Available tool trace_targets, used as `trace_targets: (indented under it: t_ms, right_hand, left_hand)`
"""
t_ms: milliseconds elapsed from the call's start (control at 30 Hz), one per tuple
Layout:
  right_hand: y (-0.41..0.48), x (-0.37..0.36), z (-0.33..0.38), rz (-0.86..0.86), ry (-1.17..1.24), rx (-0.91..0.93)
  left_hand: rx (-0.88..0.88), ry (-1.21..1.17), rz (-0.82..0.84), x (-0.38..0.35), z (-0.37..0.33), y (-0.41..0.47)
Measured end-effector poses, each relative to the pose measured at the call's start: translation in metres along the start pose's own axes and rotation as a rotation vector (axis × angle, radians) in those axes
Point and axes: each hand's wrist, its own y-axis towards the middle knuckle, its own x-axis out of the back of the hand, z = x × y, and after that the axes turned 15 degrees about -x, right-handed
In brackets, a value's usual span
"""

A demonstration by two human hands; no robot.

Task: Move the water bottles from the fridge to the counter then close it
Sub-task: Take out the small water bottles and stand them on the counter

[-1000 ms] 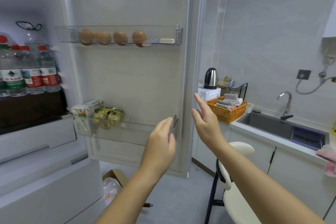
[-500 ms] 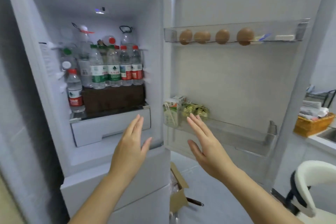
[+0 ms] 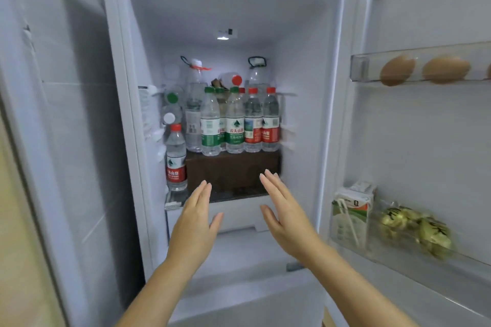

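Observation:
The fridge [image 3: 300, 119] stands open in front of me, its door [image 3: 425, 141] swung out to the right. Several water bottles [image 3: 235, 122] with green and red labels stand in a row on a dark brown box [image 3: 233, 171]. Taller bottles stand behind them. One red-label bottle [image 3: 176, 159] stands lower, at the left beside the box. My left hand [image 3: 198, 223] and my right hand [image 3: 284, 218] are both raised in front of the box, fingers straight, palms facing each other, holding nothing and below the bottle row.
A white drawer front [image 3: 239, 216] sits under the box. The upper door shelf holds eggs [image 3: 397, 70]. A carton [image 3: 352, 214] and a bag of green items [image 3: 417, 228] fill the lower door shelf. A wall [image 3: 53, 141] closes off the left side.
The view has swung left from the open door and the counter to face the fridge interior. Both hands have moved from the door edge to just in front of the brown box.

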Motion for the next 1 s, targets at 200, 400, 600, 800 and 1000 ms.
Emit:
trace_targets:
  t_ms: [200, 400, 600, 800, 1000]
  right_hand:
    - [0.090, -0.034, -0.009, 0.010, 0.099, 0.029]
    - [0.174, -0.054, -0.010, -0.054, 0.236, -0.030]
    - [0.262, -0.054, 0.002, -0.195, 0.306, -0.107]
    - [0.360, -0.022, 0.039, -0.471, 0.159, -0.106]
    - [0.420, -0.009, 0.055, -0.470, -0.293, -0.173]
  left_hand:
    - [0.079, 0.060, -0.083, -0.021, 0.040, 0.056]
    - [0.115, 0.044, -0.131, -0.035, 0.071, 0.119]
    - [0.083, -0.039, -0.224, -0.038, 0.105, 0.200]
    - [0.063, -0.031, -0.330, -0.034, 0.121, 0.270]
    - [0.067, 0.005, -0.361, -0.031, 0.137, 0.301]
